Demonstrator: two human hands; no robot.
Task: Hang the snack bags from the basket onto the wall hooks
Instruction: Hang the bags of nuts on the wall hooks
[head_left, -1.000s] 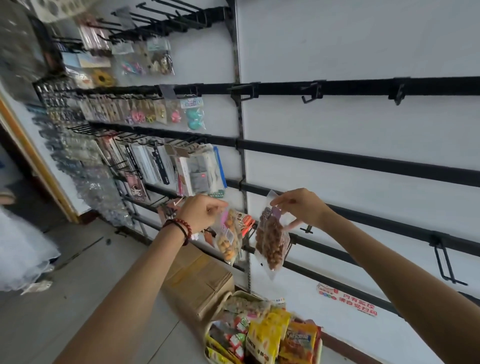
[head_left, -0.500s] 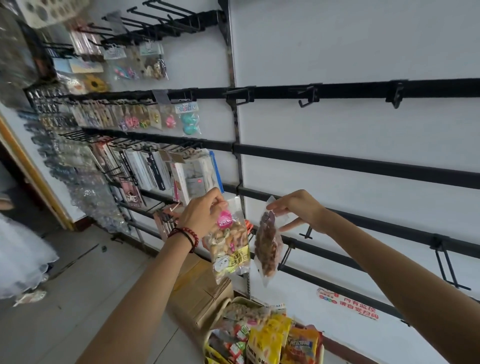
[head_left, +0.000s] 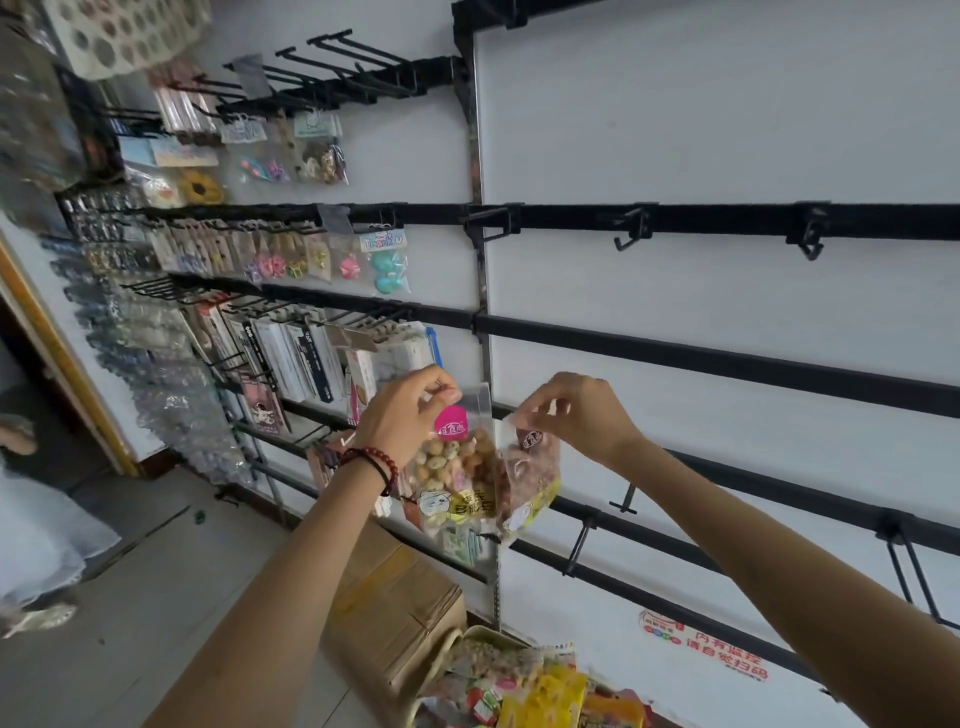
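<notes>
My left hand pinches the top of a clear snack bag of pale round nuts with a pink label. Beside it, my right hand grips the top of a second clear bag of brown nuts. The two bags hang side by side and touch, in front of the white wall. A black wall hook juts out just right of the bags, and another hook lies lower. The basket with several more snack bags stands below, at the bottom edge.
Black rails cross the white panel, with bare hooks on the upper rail. To the left hang packed goods and boxed items. A cardboard box sits on the floor beside the basket. A person in white stands at far left.
My left hand lifted the pale nut bag up and rightward until it meets the brown bag. My right hand stayed near the same rail, now gripping its bag's top with the fingers curled.
</notes>
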